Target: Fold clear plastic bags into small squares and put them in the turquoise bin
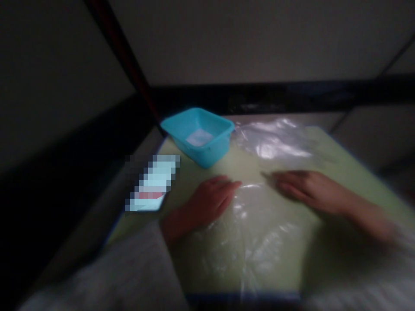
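A clear plastic bag (259, 242) lies spread over the yellow-green tabletop in front of me, its upper edge catching the light. My left hand (212, 201) is at that bag's upper left corner, fingers pressed together and closed on the film. To the right, my right hand (304, 190) hovers just above and beyond the bag's upper right side. It is blurred, with its fingers drawn together; a thin dark tip shows at their end, and I cannot make out whether it is a finger or a held thing.
A turquoise plastic basin (218, 149) with a whitish sheet (199, 137) inside stands at the back left. More crumpled clear plastic (275, 140) lies to its right. A lit, pixelated phone-like screen (154, 183) rests by the left edge of the table (191, 181). Walls rise behind.
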`<state>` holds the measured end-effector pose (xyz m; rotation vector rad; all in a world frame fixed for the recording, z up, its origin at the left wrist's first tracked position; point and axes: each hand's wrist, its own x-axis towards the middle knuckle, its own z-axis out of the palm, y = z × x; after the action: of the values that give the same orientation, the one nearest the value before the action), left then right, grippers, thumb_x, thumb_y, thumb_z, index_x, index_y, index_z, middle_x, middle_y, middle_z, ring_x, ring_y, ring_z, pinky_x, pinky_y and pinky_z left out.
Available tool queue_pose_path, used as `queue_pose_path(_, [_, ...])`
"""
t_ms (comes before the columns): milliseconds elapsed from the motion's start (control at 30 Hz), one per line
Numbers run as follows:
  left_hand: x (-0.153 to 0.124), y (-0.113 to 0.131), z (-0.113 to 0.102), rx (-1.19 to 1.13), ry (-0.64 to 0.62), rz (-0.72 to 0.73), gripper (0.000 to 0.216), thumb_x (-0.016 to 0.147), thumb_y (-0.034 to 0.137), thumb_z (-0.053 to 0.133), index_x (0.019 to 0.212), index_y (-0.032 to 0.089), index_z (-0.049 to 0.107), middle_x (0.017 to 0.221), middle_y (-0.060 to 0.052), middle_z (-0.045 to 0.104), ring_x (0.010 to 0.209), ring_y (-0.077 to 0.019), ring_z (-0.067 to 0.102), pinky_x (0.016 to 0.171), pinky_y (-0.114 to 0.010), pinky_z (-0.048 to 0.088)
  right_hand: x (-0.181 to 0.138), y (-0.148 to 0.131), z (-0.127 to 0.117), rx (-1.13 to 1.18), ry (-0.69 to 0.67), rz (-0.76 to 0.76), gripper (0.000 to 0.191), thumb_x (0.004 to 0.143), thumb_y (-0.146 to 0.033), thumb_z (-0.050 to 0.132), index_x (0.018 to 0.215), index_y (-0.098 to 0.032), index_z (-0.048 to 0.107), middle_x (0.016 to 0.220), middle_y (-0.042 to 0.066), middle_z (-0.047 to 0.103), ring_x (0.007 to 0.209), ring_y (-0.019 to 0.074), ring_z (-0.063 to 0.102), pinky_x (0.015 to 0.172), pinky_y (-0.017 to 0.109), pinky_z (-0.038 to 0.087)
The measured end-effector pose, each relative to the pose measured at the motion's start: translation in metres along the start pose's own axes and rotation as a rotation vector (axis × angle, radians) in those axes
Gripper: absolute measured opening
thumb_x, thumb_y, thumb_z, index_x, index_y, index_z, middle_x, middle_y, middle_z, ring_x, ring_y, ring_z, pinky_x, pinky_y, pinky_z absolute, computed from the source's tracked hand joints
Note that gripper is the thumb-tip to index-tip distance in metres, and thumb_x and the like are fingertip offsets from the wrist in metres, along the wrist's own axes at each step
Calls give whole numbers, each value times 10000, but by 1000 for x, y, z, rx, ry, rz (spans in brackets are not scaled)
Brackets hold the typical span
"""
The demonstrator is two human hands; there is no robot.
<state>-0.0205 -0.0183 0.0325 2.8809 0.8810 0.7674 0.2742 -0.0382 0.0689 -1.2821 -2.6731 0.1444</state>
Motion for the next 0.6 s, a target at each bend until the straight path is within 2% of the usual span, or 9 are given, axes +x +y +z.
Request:
queue_pose_path(200, [1,-2,0,25,-65,-28,359,927,204,398,1275,137,456,1219,-98,614,1107,-207,579,1067,-441,351,0,9,8,-109,116,54,421,949,-360,343,1222,-147,582,933,135,708,789,253,678,681,401,541])
queue_pose_path(333, [1,-1,-1,41,-68,49,311,925,186,400,1206,129,518,1213,-99,618,1133,-190,562,1094,-433,309,1,9,9,-143,173,70,438,943,-374,329,1166,-135,620,889,167,708,839,319,667,736,510,523])
queue_pose_path(400, [1,-1,-1,27,-78,139,291,927,182,404,1174,126,548,1219,-105,616,1160,-183,547,1090,-421,312,5,1,10,-113,170,43,420,950,-346,325,1170,-134,614,974,169,702,896,310,662,806,520,510])
queue_pose_path(467, [0,0,0,13,-92,235,278,928,175,406,1146,130,572,1208,-106,625,1165,-178,547,1083,-414,322,11,-10,14,-54,144,-17,404,960,-319,328,1227,-137,570,1157,152,651,995,273,642,894,489,489])
queue_pose_path(600, [-1,2,2,-19,-68,322,222,908,164,438,999,140,638,1093,-91,685,1103,-180,590,1062,-398,358,21,-33,31,45,106,-186,489,944,-361,409,1385,-151,395,1405,130,451,1281,243,433,1084,491,302])
